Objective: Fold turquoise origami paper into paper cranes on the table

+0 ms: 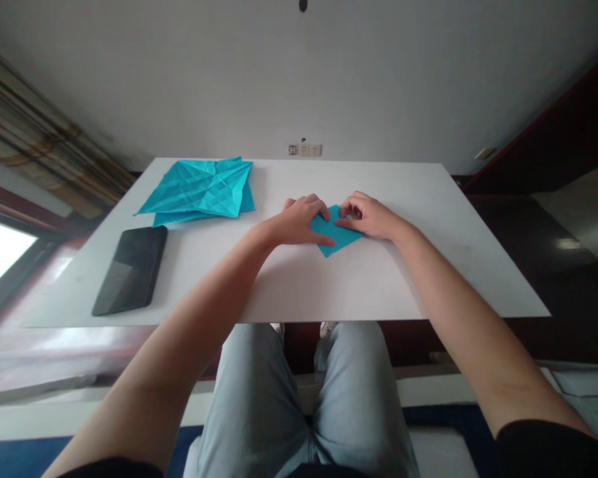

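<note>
Paper [343,236], folded, lies beneath a spread left hand [303,221] and curled right hand [371,216], its pinch unclear; likely light, easily creased, best held by edges.

A black, short-cut garment is worn on the upper body; the left sleeve [114,469] is shown only as a strip at the bottom edge, while more of the right sleeve [548,449], ended in a plain curved hem, is exposed. Below the sleeves, the left forearm [199,318] and right forearm [453,299] are uncovered, as are the left hand [303,220] and right hand [371,216]. The legs are clothed in pale, washed blue-grey trousers [259,392], loosely cut, with creases gathered near the crotch. Whitish shoes [327,328] are partly glimpsed beyond the knees; their details are too small to be read.
</note>
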Available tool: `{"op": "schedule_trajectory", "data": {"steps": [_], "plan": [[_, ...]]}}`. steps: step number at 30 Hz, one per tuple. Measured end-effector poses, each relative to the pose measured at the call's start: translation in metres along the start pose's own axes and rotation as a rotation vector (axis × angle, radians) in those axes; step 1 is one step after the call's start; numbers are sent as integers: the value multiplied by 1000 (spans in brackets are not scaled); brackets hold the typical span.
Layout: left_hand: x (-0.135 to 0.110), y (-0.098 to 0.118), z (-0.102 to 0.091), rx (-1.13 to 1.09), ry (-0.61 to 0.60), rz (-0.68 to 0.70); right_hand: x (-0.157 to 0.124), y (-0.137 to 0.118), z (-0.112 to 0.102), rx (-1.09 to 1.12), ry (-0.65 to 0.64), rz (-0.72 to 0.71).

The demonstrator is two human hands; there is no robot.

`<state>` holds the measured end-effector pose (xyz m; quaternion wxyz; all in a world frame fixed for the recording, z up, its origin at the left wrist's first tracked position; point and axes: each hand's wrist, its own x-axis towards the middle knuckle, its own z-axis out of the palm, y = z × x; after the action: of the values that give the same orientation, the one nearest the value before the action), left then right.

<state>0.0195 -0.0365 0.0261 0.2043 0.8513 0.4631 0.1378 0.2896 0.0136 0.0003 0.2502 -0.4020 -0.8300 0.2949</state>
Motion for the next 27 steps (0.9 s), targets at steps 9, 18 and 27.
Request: {"op": "schedule_trajectory", "data": {"steps": [9, 18, 27], "plan": [[0, -1, 2, 41, 55, -103, 1, 12, 1, -92, 146, 58], [-4, -3, -7, 31, 8, -88, 1, 17, 1, -97, 108, 52], [2, -15, -2, 9, 101, -176, 0, -2, 1, 228, 34, 153]]}}
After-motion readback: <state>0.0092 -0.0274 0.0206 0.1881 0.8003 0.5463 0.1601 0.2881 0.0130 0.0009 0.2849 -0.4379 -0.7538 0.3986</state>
